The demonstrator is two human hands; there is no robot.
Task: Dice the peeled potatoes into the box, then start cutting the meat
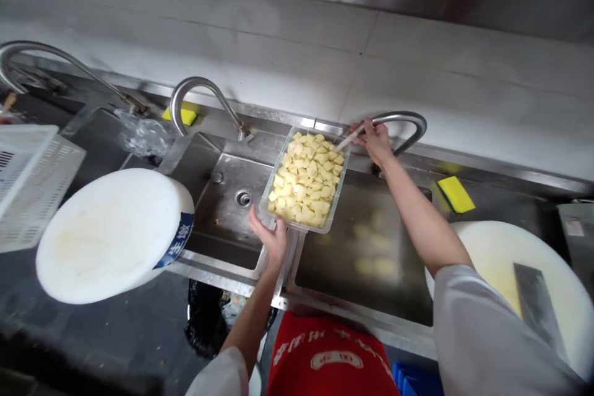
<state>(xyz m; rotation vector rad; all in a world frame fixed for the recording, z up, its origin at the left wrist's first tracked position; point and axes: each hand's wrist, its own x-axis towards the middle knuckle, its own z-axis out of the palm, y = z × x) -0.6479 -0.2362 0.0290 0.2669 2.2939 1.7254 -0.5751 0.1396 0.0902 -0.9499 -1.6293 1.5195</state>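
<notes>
A clear plastic container [333, 220] full of cut potato chunks [309, 179] rests across the divider between two sink basins. My left hand [270, 234] grips its near left corner, with the thumb against the near side and part of the fingers at the left edge. At the container's far right corner, my right hand [372, 138] is closed around the spout end of a curved faucet [411, 119]. A pale stream runs from that spout onto the potatoes. Some right-hand fingers are hidden behind the spout.
The left basin [232, 223] shows its drain; the right basin [352, 272] holds murky water with pale pieces. Round white cutting boards [111, 235] flank the sinks, a cleaver [538, 303] lying on the right one. Another faucet [204, 83], yellow sponges [455, 194] and white baskets [46, 192] are around.
</notes>
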